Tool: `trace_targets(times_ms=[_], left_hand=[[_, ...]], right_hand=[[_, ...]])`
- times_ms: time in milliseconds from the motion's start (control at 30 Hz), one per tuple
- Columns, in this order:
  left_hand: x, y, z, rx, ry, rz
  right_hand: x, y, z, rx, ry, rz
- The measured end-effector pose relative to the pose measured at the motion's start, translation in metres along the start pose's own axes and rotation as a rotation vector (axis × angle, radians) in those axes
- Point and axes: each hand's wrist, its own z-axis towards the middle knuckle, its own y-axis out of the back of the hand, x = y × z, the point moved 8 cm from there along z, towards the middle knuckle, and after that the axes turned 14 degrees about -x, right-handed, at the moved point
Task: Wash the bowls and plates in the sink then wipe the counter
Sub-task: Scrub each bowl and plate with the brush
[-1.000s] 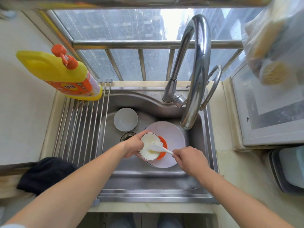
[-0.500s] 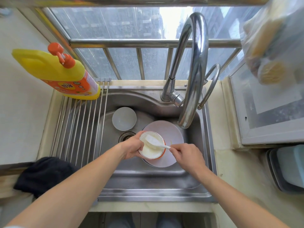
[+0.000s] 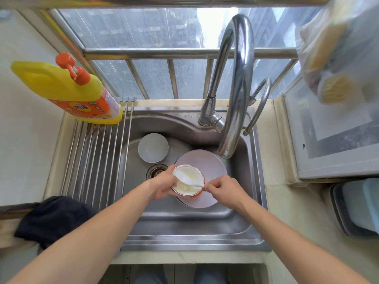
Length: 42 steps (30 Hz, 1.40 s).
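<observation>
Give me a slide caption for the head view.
Left hand holds orange-rimmed bowl over sink; right hand scrubs it with white brush.

Steel sink (image 3: 184, 226), centre of frame. Orange-sided bowl (image 3: 187, 180) with white, soapy inside, tilted toward the camera, sits just below frame centre over the plate. White brush (image 3: 189, 178) lies across its mouth, head inside, handle toward the right. White plate (image 3: 207, 160) flat on the basin floor, partly covered by the bowl. Pale bowl (image 3: 153, 147) upright, up-left of it, beside the drain.
</observation>
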Motion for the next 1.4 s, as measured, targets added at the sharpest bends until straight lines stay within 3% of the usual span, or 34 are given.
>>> trace_targets(times_ms=[167, 233, 333, 467, 567, 700, 900, 1000, 1133, 1233, 1400], left_hand=[[0.002, 0.002, -0.001, 0.028, 0.091, -0.043], [0.006, 0.004, 0.000, 0.023, 0.107, 0.001], [0.011, 0.010, 0.001, -0.023, 0.120, 0.015], [0.008, 0.003, -0.001, -0.004, 0.106, -0.026], [0.003, -0.005, -0.002, 0.012, 0.127, -0.140], [0.000, -0.014, -0.005, 0.028, 0.123, -0.161], [-0.002, -0.015, -0.005, -0.036, 0.113, -0.250], [-0.003, -0.009, -0.003, -0.070, 0.074, -0.190], [-0.003, -0.003, -0.002, -0.132, 0.035, -0.147], [-0.002, 0.003, -0.002, -0.181, -0.034, 0.014], [0.006, -0.001, 0.000, -0.131, -0.066, 0.101]], right_hand=[[0.007, 0.008, -0.012, -0.262, 0.308, -0.470], [0.010, 0.013, -0.014, -0.321, 0.313, -0.516], [0.002, 0.014, -0.012, -0.276, 0.244, -0.456], [0.001, -0.005, -0.012, -0.089, 0.175, -0.151], [-0.003, -0.001, -0.010, -0.201, 0.096, -0.065], [0.000, 0.003, -0.015, -0.358, 0.026, -0.134], [0.002, -0.008, -0.009, -0.273, 0.000, -0.005], [-0.006, -0.001, -0.008, -0.342, -0.034, -0.112], [-0.004, -0.015, -0.010, -0.229, 0.011, -0.060], [-0.007, -0.005, -0.010, -0.313, -0.053, -0.054], [-0.012, -0.003, -0.007, -0.401, -0.236, 0.215]])
